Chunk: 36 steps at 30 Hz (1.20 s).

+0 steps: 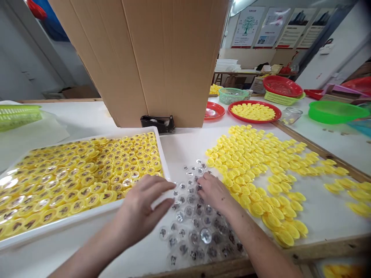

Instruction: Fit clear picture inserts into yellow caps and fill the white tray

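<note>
My left hand (142,204) hovers at the front rim of a white tray (58,224), with a small whitish object showing at its fingertips that I cannot identify. The tray is packed with round yellow plastic caps (101,181), many fitted with clear printed inserts. My right hand (213,192) rests on a spread of clear round discs (197,231) printed with dark panda-like pictures, its fingertips hidden among them. Loose yellow caps (249,162) lie in a broad layer just right of that hand.
A tall cardboard box (174,58) stands behind the tray, with a black tape dispenser (158,124) at its foot. Further back are a red plate of yellow caps (255,120), a glass jar (290,116), green baskets (232,95) and a green colander (337,112).
</note>
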### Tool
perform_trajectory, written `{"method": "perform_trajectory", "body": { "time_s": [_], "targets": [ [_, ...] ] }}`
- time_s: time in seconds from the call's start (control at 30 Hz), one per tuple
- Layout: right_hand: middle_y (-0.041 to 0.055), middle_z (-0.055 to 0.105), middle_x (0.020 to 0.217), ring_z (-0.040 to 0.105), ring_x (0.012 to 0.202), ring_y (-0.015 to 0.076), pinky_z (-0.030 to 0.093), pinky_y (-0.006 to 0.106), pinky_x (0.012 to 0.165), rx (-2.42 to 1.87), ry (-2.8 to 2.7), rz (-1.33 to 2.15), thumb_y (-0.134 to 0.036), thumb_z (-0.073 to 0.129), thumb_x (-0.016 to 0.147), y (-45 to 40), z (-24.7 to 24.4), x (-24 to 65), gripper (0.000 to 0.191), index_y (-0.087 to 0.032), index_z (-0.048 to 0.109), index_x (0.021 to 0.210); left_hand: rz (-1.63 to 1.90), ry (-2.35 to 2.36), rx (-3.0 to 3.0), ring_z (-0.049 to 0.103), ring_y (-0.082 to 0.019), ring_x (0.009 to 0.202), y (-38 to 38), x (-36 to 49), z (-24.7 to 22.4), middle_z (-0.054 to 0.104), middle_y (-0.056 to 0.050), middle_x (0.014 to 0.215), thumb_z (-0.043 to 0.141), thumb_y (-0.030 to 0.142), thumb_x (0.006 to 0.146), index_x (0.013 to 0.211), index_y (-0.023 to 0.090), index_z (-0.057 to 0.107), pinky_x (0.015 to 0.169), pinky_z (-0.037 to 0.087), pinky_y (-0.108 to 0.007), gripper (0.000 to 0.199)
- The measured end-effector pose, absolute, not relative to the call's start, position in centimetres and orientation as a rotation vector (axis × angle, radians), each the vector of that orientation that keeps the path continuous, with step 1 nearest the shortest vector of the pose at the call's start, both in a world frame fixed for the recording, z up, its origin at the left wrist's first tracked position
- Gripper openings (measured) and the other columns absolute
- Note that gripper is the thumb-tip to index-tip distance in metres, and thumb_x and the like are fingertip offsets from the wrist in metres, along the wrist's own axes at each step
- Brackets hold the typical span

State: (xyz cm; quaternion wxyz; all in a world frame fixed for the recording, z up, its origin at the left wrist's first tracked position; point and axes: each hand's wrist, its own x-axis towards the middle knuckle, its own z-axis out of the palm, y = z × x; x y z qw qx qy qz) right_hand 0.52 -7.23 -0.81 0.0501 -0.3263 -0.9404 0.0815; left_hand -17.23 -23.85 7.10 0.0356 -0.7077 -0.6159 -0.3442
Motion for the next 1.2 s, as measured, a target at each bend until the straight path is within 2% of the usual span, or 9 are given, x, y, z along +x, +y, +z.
{"method": "perform_trajectory", "body": {
  "time_s": [0.13,0.27,0.4,0.57,0.67,0.8,0.93,1.1,1.2],
  "targets": [
    [0.0098,0.060,0.090,0.057,0.084,0.0245,0.042,0.033,0.073,-1.041,-2.787,0.257,-0.013,0.058,0.078,-8.4,-0.8,1.7,0.013,-0.015,0.060,0.091,-1.113,-2.077,-2.325,0.061,-0.019,0.083,-20.2,-13.5,4.8,0.066,-0.007,0.091,0.055,0.022,0.083,0.101,0.019,0.064,0.073,0.051,-0.030,0.021],
    [0.0088,0.059,0.089,0.057,0.083,0.0235,0.043,0.033,0.074,-1.039,-2.672,0.315,-0.010,0.051,0.080,-9.6,-1.1,2.8,0.018,-0.015,0.057,0.096,-0.941,-2.442,-2.223,0.062,-0.018,0.088,-13.6,-12.4,3.6,0.067,-0.004,0.097,0.054,0.021,0.080,0.105,0.019,0.063,0.079,0.050,-0.028,0.026],
    [0.0079,0.056,0.096,0.056,0.084,0.0215,0.044,0.031,0.073,-1.003,-2.555,0.403,-0.009,0.051,0.078,-10.5,-2.0,3.7,0.026,-0.018,0.054,0.102,-0.786,-2.565,-2.134,0.060,-0.021,0.096,-6.8,-11.7,1.6,0.065,-0.007,0.102,0.057,0.024,0.079,0.110,0.017,0.060,0.086,0.047,-0.032,0.032],
    [0.0057,0.055,0.086,0.057,0.075,0.0196,0.044,0.028,0.065,-0.958,-2.454,0.514,-0.002,0.048,0.074,-10.1,-4.0,4.3,0.022,-0.019,0.055,0.086,-0.630,-2.615,-2.123,0.056,-0.024,0.102,-1.2,-10.7,-1.3,0.058,-0.010,0.114,0.059,0.033,0.084,0.116,0.015,0.054,0.085,0.048,-0.043,0.037],
    [0.0047,0.055,0.081,0.057,0.074,0.0187,0.044,0.027,0.065,-0.914,-2.383,0.597,-0.002,0.047,0.075,-9.5,-4.5,4.4,0.019,-0.020,0.054,0.078,-0.584,-2.586,-2.175,0.057,-0.022,0.101,0.2,-10.4,-2.1,0.057,-0.009,0.115,0.056,0.033,0.087,0.114,0.016,0.055,0.086,0.049,-0.043,0.032],
    [0.0049,0.058,0.083,0.059,0.076,0.0182,0.045,0.028,0.069,-0.872,-2.259,0.728,-0.005,0.047,0.078,-9.2,-4.0,4.6,0.018,-0.020,0.057,0.082,-0.616,-2.547,-2.191,0.057,-0.021,0.098,0.3,-10.3,-1.9,0.061,-0.008,0.107,0.058,0.031,0.085,0.105,0.015,0.059,0.086,0.048,-0.042,0.026],
    [0.0024,0.063,0.079,0.061,0.075,0.0180,0.047,0.029,0.071,-0.888,-2.103,0.864,-0.010,0.050,0.078,-9.2,-3.4,4.7,0.026,-0.021,0.059,0.099,-0.775,-2.583,-2.095,0.061,-0.020,0.084,-1.5,-10.4,0.0,0.065,-0.006,0.092,0.063,0.024,0.075,0.103,0.016,0.058,0.077,0.048,-0.033,0.029],
    [-0.0016,0.060,0.068,0.060,0.050,0.0126,0.047,0.023,0.049,-0.971,-1.932,1.112,-0.019,0.047,0.082,-9.0,-2.9,5.1,0.013,-0.020,0.058,0.088,-1.063,-2.598,-2.031,0.060,-0.012,0.067,-7.8,-10.4,2.4,0.063,-0.002,0.094,0.056,0.027,0.076,0.117,0.024,0.052,0.068,0.046,-0.024,0.041],
    [-0.0036,0.059,0.061,0.062,0.048,0.0129,0.047,0.021,0.043,-0.965,-1.919,1.257,-0.022,0.046,0.083,-9.0,-2.7,5.3,0.013,-0.021,0.058,0.089,-1.220,-2.694,-2.052,0.054,-0.010,0.055,-12.8,-10.5,1.9,0.060,0.003,0.073,0.058,0.033,0.075,0.108,0.023,0.060,0.055,0.042,-0.021,0.034]
  ]
}}
